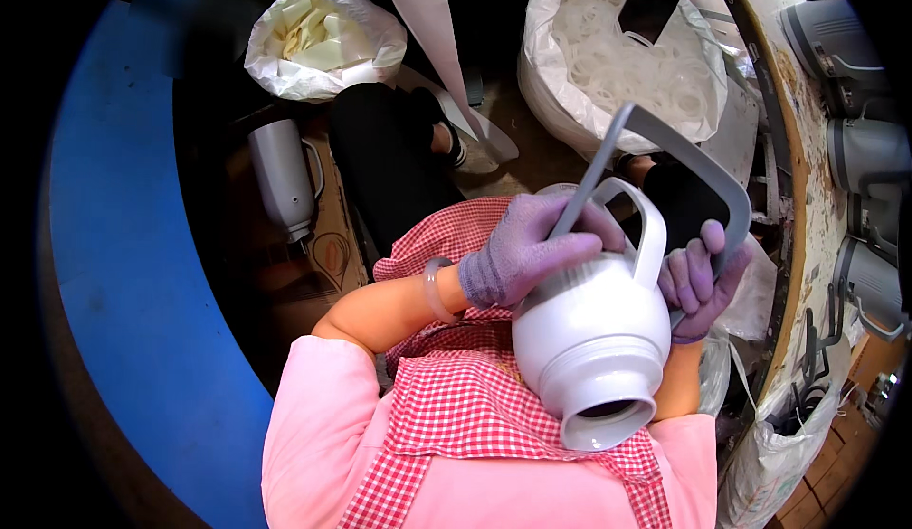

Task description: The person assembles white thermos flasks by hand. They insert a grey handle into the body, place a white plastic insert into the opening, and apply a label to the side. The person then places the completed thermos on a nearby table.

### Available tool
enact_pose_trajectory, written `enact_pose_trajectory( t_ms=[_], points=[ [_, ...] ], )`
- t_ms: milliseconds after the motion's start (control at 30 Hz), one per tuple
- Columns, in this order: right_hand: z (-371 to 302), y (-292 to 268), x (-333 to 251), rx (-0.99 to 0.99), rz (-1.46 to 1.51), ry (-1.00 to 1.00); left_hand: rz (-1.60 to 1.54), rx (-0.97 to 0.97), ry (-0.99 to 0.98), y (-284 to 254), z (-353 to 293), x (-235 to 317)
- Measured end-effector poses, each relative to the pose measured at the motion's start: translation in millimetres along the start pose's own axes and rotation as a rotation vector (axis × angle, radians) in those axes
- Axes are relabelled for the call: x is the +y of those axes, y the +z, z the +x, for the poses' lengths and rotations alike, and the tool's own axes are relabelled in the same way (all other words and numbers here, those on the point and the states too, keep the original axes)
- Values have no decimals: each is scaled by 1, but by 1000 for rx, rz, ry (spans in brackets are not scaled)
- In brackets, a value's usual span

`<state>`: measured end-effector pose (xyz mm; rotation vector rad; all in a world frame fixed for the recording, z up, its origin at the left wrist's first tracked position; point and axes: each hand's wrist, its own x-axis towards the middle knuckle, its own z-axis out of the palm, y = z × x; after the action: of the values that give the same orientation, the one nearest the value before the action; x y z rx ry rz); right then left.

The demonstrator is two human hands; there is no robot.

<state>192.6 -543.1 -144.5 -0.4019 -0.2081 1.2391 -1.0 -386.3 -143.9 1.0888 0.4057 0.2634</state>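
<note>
A white vacuum-jug body (591, 330) lies tilted across my lap, its round open mouth toward me and its fixed side handle (652, 230) pointing up and away. Over it rises an angular grey carrying handle (682, 140). My left hand (541, 244), in a purple knit glove, pinches one arm of that grey handle against the jug's upper side. On the other side, my right hand (701, 280), gloved the same way, curls around the other arm of the handle. Both ends of the grey handle are hidden by my hands and the jug.
A white bag of pale yellowish pieces (318, 40) stands far left of centre; a larger bag of translucent rings (622, 64) is beyond my knees. A grey jug (282, 176) lies on cardboard. Blue surface (123, 273) at left; worn bench edge (793, 149), grey jugs (869, 154) and dark handles (822, 339) at right.
</note>
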Motion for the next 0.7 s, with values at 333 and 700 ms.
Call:
enact_pose_trajectory(
  t_ms=[333, 700],
  points=[
    [29, 16, -18, 96, 118, -158, 625, 423, 558, 16, 15, 47],
    [-86, -27, 2, 16, -1458, -859, 766, 343, 793, 41, -3, 70]
  ],
)
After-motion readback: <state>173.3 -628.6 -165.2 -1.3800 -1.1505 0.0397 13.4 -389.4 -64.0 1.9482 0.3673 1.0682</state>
